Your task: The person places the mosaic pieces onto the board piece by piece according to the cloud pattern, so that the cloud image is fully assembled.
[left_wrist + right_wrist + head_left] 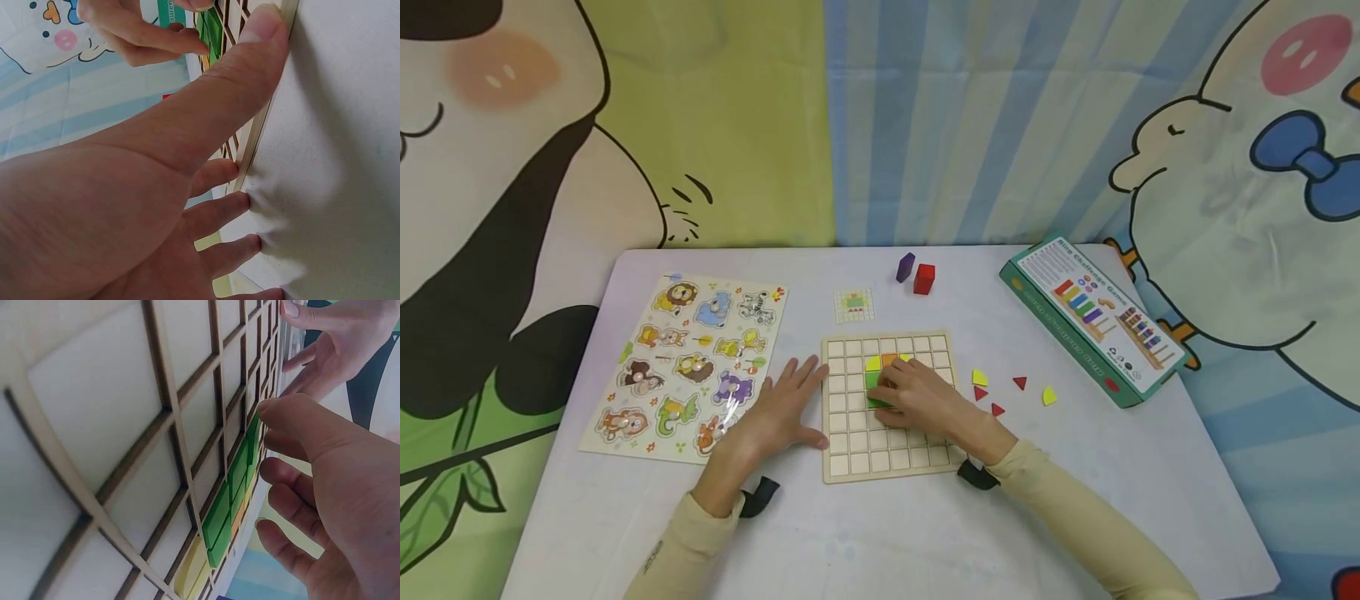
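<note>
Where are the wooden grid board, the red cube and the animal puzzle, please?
wooden grid board (880, 472), head view, bare bottom rim.
red cube (924, 278), head view, front face.
animal puzzle (692, 367), head view, centre.

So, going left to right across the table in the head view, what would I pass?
Animal peg puzzle → left hand → wooden grid board → right hand → loose yellow and red pieces → green game box.

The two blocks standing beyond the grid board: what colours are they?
One purple block, one red block; clearest in the head view.
</note>
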A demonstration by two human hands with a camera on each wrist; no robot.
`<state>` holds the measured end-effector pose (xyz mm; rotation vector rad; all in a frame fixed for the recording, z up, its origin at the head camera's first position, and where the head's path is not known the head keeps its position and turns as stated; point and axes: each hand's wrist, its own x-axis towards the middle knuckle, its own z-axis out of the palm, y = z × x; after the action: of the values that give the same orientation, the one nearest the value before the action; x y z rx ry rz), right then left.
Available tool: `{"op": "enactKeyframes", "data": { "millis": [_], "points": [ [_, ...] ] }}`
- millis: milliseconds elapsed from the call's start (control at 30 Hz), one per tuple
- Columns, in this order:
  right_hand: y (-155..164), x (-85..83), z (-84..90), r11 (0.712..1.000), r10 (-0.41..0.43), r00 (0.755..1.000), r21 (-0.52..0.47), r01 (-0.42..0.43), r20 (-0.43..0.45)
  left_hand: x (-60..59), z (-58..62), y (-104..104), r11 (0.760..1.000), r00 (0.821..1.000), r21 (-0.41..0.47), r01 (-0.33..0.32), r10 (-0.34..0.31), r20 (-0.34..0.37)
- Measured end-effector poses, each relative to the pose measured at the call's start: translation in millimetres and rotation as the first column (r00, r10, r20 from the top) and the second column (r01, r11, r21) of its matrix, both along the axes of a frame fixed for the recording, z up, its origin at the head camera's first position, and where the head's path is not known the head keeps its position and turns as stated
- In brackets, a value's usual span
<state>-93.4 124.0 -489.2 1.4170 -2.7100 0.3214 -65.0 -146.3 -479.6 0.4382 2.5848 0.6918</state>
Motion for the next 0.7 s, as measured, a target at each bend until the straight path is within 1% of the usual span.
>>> {"op": "enactKeyframes", "data": {
  "millis": [100, 333, 533, 700],
  "points": [
    [0, 1.4, -1.6, 1.0, 0.007, 1.0, 0.01, -0.007, -0.002, -0.1, -0.2, 0, 1.0, 1.0, 0.002, -0.001, 0.001, 0.002],
    [4, 3.9, -0.8, 1.0, 0.0, 1.0, 0.01, -0.001, 0.024, -0.2, 0.0, 1, 1.0, 1.0, 0.001, -0.006, 0.006, 0.002],
    [8, 6.0, -1.1, 1.0, -0.004, 1.0, -0.002, 0.004, 0.002, 0.4, 0.5, 1, 1.0, 1.0, 0.007, -0.003, 0.003, -0.005],
    [12, 7.5, -2.3, 1.0, 0.002, 1.0, 0.009, -0.002, -0.003, 0.6, 0.3, 1, 1.0, 1.0, 0.007, -0.004, 0.004, -0.009]
  ]
}}
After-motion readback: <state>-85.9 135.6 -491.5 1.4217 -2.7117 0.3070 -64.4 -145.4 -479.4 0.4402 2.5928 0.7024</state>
